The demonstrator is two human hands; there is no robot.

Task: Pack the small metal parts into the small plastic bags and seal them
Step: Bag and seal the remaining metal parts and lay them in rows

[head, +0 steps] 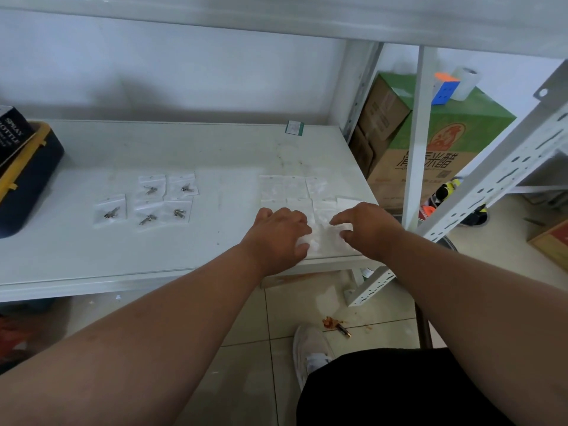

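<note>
Several small clear plastic bags with metal parts [150, 199] inside lie in a cluster on the left middle of the white shelf [92, 250]. Several empty clear bags [295, 187] lie spread flat on the right part of the shelf. My left hand [278, 238] and my right hand [367, 229] both rest near the shelf's front right edge on one clear bag [325, 238]. The fingers of each hand are curled onto its plastic, pinching it from either side. Whether the bag holds any part is hidden.
A dark blue and yellow case [27, 179] with a black box on it stands at the shelf's left end. A small green label [294, 128] lies at the back. Cardboard boxes [430, 149], a cube puzzle and white perforated shelf posts [504, 167] stand right. Tiled floor below.
</note>
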